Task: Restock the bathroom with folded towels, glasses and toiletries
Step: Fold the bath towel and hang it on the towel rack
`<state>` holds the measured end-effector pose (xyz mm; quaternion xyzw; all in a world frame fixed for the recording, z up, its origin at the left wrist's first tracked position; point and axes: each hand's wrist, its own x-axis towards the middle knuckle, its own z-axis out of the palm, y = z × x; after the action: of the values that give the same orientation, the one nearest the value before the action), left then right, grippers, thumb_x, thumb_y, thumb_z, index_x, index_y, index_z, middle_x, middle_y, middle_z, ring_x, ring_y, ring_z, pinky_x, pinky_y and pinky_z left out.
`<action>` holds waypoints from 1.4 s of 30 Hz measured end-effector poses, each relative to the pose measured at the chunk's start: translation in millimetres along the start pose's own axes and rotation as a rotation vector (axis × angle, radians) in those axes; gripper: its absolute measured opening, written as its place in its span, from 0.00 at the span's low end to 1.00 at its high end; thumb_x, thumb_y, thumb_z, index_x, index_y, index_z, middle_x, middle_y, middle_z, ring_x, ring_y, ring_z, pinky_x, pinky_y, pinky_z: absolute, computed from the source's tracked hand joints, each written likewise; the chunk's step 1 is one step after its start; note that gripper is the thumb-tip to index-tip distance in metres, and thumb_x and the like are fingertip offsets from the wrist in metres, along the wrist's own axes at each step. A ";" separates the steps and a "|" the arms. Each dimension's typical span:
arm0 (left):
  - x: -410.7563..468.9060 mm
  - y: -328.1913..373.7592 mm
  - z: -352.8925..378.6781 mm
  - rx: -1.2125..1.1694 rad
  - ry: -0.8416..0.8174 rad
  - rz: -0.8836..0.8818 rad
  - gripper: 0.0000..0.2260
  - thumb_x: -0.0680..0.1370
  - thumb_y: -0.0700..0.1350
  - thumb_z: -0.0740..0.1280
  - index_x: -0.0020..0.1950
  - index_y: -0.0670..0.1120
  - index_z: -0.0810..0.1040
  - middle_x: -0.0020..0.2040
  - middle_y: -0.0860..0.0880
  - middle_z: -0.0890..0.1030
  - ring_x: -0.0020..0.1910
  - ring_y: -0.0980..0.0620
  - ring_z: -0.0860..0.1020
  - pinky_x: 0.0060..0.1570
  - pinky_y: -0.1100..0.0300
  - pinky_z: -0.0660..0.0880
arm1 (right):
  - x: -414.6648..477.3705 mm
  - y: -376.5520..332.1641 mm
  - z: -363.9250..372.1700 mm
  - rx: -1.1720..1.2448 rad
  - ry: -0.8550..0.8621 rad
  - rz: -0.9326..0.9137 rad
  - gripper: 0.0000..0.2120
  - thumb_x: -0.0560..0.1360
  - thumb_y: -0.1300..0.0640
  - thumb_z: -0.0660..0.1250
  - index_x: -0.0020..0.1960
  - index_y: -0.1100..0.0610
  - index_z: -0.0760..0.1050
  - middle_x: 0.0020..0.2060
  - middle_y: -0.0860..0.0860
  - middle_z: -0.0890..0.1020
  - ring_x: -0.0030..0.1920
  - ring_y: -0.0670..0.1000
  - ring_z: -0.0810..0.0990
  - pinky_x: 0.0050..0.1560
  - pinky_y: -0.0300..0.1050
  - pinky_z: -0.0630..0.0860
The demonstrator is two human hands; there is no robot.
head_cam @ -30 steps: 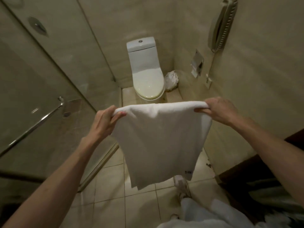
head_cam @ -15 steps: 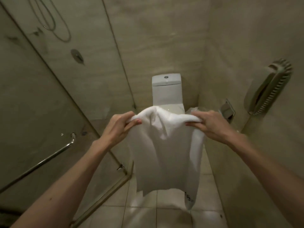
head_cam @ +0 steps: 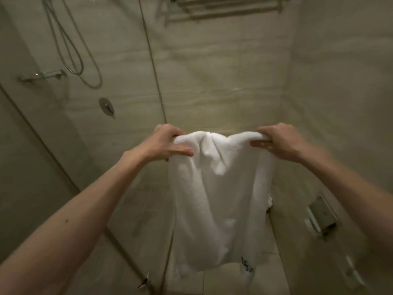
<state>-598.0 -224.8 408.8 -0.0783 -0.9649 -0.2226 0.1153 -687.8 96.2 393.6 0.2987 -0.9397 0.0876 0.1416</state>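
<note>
A: Where is the towel (head_cam: 221, 188)?

B: In the air, in front of the tiled back wall (head_cam: 223, 81). It is white, held by its top edge and hanging down loose, with a sag in the middle of that edge between the 2 hands.

A: How do the hands hold it?

B: The left hand (head_cam: 168, 143) is closed on the top left corner, thumb across the front of the cloth and the fingers (head_cam: 163, 130) curled over the edge. The right hand (head_cam: 280, 141) is closed on the top right corner in the same way. Both arms are bare and reach forward.

A: Anything on the cloth?

B: A small dark mark (head_cam: 246, 266) near the lower right corner; too blurred to read.

A: What stands around?

B: A glass shower screen (head_cam: 63, 167) to the left, with a hose (head_cam: 85, 60) and a round valve (head_cam: 107, 107) behind it. A metal rack (head_cam: 223, 7) sits high on the back wall, well above the towel. A paper holder (head_cam: 323, 218) is on the right wall, low down.
</note>
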 end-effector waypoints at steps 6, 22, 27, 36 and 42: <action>98.3 -61.5 -43.7 0.040 -0.085 -0.084 0.13 0.67 0.51 0.81 0.34 0.45 0.81 0.27 0.50 0.79 0.22 0.58 0.78 0.23 0.65 0.72 | 98.0 68.0 -3.2 -0.196 -0.091 0.149 0.20 0.75 0.34 0.64 0.53 0.49 0.79 0.54 0.58 0.82 0.55 0.60 0.80 0.44 0.48 0.70; 337.8 -118.5 -72.7 0.631 0.212 -0.242 0.27 0.77 0.68 0.61 0.51 0.43 0.78 0.53 0.38 0.81 0.54 0.37 0.80 0.43 0.52 0.70 | 325.2 151.8 -31.2 -0.413 -0.051 0.198 0.27 0.76 0.30 0.58 0.53 0.53 0.77 0.56 0.58 0.81 0.57 0.59 0.80 0.46 0.47 0.70; 407.1 -122.7 -93.6 0.151 0.213 -0.339 0.14 0.81 0.52 0.67 0.42 0.43 0.80 0.33 0.41 0.83 0.32 0.43 0.84 0.28 0.61 0.74 | 403.5 190.1 -42.0 -0.012 -0.090 0.291 0.20 0.79 0.42 0.65 0.38 0.57 0.70 0.23 0.52 0.79 0.25 0.51 0.78 0.28 0.41 0.72; 506.0 -146.1 -118.6 -0.093 0.403 -0.406 0.15 0.82 0.49 0.65 0.40 0.42 0.78 0.28 0.41 0.78 0.23 0.46 0.76 0.21 0.62 0.69 | 517.7 227.8 -50.2 1.026 0.167 0.391 0.05 0.80 0.61 0.67 0.53 0.62 0.77 0.43 0.56 0.78 0.25 0.50 0.81 0.23 0.38 0.78; 575.1 -152.9 -114.6 -0.833 0.713 -0.227 0.07 0.82 0.40 0.66 0.47 0.38 0.78 0.34 0.40 0.79 0.25 0.51 0.79 0.27 0.61 0.79 | 578.4 231.2 -48.2 1.158 0.599 0.240 0.04 0.79 0.64 0.67 0.48 0.57 0.80 0.45 0.58 0.83 0.41 0.54 0.82 0.40 0.46 0.83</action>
<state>-1160.3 -354.6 594.0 0.0674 -0.6992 -0.6087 0.3689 -1265.0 -15.8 604.8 0.1823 -0.6875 0.6731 0.2027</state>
